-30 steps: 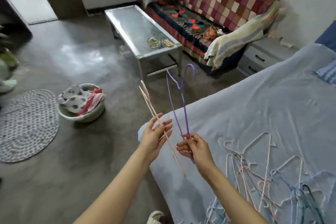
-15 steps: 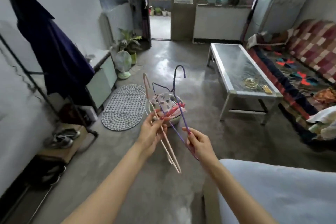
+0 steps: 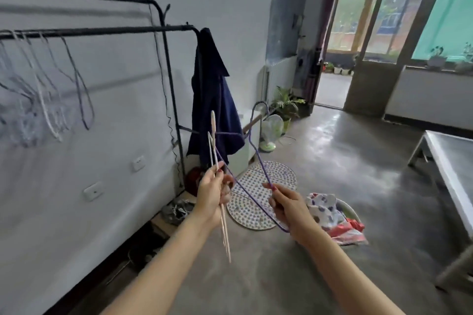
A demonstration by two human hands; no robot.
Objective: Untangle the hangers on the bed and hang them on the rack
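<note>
Facing the black clothes rack [image 3: 176, 27], the person's left hand [image 3: 212, 195] grips a pink wire hanger [image 3: 214, 158] while the right hand [image 3: 289, 208] pinches a purple wire hanger [image 3: 257, 158], held apart, probably so each hooks on separately beside hung hangers [image 3: 51, 89]. No legible writing.

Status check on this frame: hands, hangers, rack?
Left hand grips pink hanger; right hand grips purple hanger. Neither on the rack rail yet. Hangers already hung at left; dark jacket on the rail's right end.
</note>
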